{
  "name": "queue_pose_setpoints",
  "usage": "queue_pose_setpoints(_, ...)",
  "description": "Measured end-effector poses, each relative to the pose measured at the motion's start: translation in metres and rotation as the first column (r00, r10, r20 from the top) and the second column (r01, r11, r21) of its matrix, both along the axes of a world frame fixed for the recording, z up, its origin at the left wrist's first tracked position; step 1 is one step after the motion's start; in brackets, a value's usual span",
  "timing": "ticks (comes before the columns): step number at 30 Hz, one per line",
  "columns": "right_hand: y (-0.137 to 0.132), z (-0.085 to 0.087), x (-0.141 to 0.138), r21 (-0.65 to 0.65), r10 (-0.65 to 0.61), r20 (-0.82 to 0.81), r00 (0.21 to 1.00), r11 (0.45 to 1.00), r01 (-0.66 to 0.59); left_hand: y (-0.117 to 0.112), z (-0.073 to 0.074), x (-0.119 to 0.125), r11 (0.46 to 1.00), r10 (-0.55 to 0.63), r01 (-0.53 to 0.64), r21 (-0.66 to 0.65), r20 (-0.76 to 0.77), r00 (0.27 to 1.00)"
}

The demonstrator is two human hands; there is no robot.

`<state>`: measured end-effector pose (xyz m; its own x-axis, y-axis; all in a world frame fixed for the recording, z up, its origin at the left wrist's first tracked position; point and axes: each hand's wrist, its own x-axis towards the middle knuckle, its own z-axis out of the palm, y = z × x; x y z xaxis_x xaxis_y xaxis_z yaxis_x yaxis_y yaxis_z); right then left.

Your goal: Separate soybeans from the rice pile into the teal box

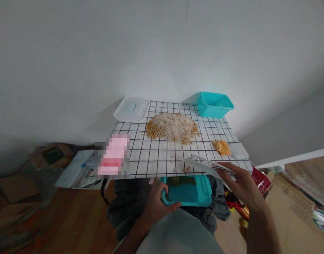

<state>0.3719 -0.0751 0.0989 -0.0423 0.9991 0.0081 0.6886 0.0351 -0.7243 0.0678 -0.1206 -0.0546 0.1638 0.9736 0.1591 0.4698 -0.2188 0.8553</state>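
Observation:
My left hand (157,201) grips the left end of a turquoise plastic container (193,204), held below the table's front edge. Green and yellowish beans (183,181) lie along its far side. In my right hand (243,184) is a thin white slotted plastic piece (204,163), tilted over the table edge just above the container. A few loose grains lie close to its left tip. Beyond it, a heap of white grains mixed with yellow beans (174,127) spreads across the white grid-patterned tabletop (143,162).
A second turquoise container (215,106) stands at the back right, and a translucent white lid (132,108) lies back left. An orange cloth (222,147) and a white flat piece (238,151) rest at the right. A blurred pink item (114,153) sits front left. Cardboard (289,208) covers floor at right.

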Motion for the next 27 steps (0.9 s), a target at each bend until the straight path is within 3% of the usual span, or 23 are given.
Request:
queue_pose_setpoints(10,0.002,0.001,0.023,0.061,-0.112,0.075,0.991,0.992,0.108,0.0,0.004,0.0,1.0,-0.004,0.004,-0.007,0.007,1.0)
queue_pose_setpoints(19,-0.006,0.004,0.019,0.158,-0.135,0.075,0.988,0.98,0.122,-0.001,0.005,0.001,1.0,0.008,-0.008,-0.001,0.004,1.0)
queue_pose_setpoints(22,-0.008,0.007,0.021,0.138,-0.13,0.076,0.989,0.983,0.119,-0.001,0.004,0.001,1.0,0.013,-0.013,0.001,-0.008,1.0)
queue_pose_setpoints(27,-0.013,0.004,0.026,-0.012,-0.108,0.08,0.991,0.994,0.11,-0.001,0.004,0.002,1.0,0.024,-0.023,0.011,-0.012,1.0)
